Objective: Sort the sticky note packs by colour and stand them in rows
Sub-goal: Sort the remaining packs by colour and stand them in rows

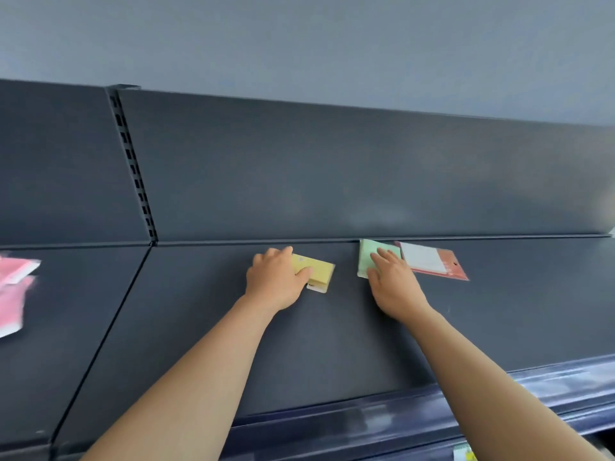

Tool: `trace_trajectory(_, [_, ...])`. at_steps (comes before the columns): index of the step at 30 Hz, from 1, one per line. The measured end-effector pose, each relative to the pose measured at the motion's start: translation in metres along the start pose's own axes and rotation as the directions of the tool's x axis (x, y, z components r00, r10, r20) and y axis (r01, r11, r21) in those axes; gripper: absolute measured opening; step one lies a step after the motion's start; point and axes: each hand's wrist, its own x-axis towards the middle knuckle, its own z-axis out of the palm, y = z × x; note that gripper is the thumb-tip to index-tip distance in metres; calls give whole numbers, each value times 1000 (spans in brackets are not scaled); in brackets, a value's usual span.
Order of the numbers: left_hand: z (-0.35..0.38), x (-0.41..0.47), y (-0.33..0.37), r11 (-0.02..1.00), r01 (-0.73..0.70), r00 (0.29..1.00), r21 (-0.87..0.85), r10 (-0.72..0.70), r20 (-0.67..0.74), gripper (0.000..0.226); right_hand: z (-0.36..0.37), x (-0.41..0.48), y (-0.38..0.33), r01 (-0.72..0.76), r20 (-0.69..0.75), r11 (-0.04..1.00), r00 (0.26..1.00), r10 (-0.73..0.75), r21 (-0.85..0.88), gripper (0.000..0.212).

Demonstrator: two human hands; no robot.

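Two packs in play, both flat on the shelf [199,327], near the back panel [332,178]. Left hand [276,277] grips the yellow pack [319,271], fingers curled over its far edge, thumb on top. Right hand [392,281] presses fairly straight fingers on the green pack [367,257], thumb at its near corner. Green pack meets the red pack [432,261]; overlap unclear. Risks: dragging green likely pulls red along; thin packs stood on edge may topple unsupported. Pink packs [13,287] sit far left, blurred.
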Motion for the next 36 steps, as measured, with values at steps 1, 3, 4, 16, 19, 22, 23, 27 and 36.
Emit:
trace_trajectory(1, [3, 1, 2, 999, -1, 1000, 36, 1, 5, 62, 0, 0, 6, -18, 25, 1000, 1000, 18, -5, 26])
trace_trajectory(3, [7, 3, 4, 998, -13, 1000, 66, 13, 7, 58, 1, -2, 10, 9, 40, 1000, 999, -9, 5, 30])
trace_trajectory(4, [8, 4, 4, 998, -24, 1000, 54, 24, 5, 54, 3, -3, 10, 45, 39, 999, 998, -45, 18, 34])
trace_trajectory(16, [5, 4, -11, 935, 47, 997, -352, -23, 72, 48, -11, 9, 50, -147, -57, 988, 988, 144, -40, 15])
trace_trajectory(19, [8, 2, -5, 928, 20, 999, -373, -33, -28, 47, -7, 11, 49, -100, -49, 995, 994, 99, -5, 15])
trace_trajectory(22, [6, 1, 9, 867, 12, 997, -497, -51, -64, 45, -3, 11, 42, -22, -28, 999, 999, 23, 41, 23])
trace_trajectory(23, [7, 2, 14, 867, 9, 997, -498, -43, -57, 45, -4, 8, 38, -2, -24, 998, 1000, 4, 57, 25])
trace_trajectory(27, [19, 10, 29, 939, 61, 996, -339, -81, -48, 51, -9, -4, 23, 57, 19, 979, 998, -62, 194, 28])
trace_trajectory(36, [12, 18, 22, 955, 77, 985, -286, -28, 172, 105, -4, 10, 35, -126, 19, 990, 992, 125, 57, 50])
